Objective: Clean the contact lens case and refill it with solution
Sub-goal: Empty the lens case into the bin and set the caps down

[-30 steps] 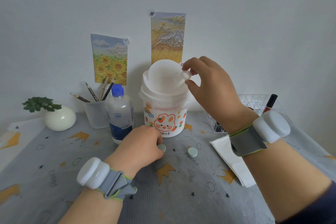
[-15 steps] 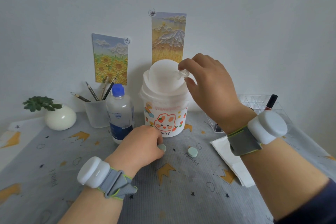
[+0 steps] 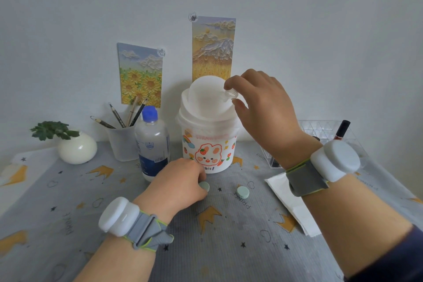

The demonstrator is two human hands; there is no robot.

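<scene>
My right hand point(image 3: 258, 107) has drifted further over the bin's point(image 3: 207, 144) swing lid, pinching the clear lens case point(image 3: 229, 94) — emptying it, I judge. My left hand point(image 3: 180, 181) pins one green cap point(image 3: 204, 186) mid-table — the other cap point(image 3: 242, 192) lies free.

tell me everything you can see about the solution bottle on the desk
The bottle stands upright on the patterned cloth, between the pencil cup and the rabbit-print bin. It looks like translucent, cloudy plastic, with a blue screw cap still on and a dark blue label around its lower half. The left hand hides part of its base; whether they touch cannot be told.
</scene>
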